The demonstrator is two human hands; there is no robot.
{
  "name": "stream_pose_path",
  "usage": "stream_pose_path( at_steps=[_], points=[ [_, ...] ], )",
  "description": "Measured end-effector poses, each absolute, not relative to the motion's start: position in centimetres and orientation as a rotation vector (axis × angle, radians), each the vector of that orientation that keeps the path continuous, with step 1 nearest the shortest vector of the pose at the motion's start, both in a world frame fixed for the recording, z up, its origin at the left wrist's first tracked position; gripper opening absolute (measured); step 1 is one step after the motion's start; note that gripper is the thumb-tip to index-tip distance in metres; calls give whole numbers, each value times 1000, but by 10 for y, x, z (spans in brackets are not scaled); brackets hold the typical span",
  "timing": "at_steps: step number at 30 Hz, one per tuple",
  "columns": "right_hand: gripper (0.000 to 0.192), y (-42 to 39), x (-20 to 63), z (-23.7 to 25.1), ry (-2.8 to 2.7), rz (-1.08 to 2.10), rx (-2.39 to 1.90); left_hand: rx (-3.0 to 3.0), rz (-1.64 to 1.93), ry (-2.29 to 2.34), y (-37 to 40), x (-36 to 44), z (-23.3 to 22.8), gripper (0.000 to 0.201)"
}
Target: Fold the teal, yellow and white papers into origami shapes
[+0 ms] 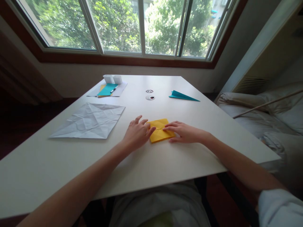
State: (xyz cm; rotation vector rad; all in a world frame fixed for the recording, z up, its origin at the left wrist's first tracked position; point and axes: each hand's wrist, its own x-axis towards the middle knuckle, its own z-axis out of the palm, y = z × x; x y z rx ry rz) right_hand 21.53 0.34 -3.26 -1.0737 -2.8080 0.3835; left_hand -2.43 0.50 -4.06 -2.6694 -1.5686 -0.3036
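A folded square of yellow paper [159, 136] lies on the white table [151, 164], with creases meeting near its middle. My left hand [138, 132] rests at its left edge, thumb on the paper and the other fingers spread. From the right side, my right hand [183, 131] reaches over the paper, its fingertips touching near the centre and its thumb by the lower right edge. Neither hand is closed round anything. The fingers cover parts of the left and right edges.
On the left lies a creased white sheet [92, 121]. Behind it are teal paper [107, 89], a pen [115, 89] and small white folded boxes [113, 79]. A teal paper plane [183, 96] lies at the back right; two round discs [150, 98] lie at the back middle.
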Motion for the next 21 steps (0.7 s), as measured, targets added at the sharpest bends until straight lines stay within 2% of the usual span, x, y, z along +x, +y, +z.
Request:
stream_pose_path(
  at_steps=[5,9,21],
  points=[
    [60,13,229,-34,-2767,469,-1114,-2996,-283,-1175,7,-29,-35,34],
    [60,16,234,-34,-2742,501,-1098,-3101,-291,-1048,11,-34,-35,21],
    [49,17,235,-31,-2705,556,-1059,-3155,-412,-947,22,-39,-38,17]
  ],
)
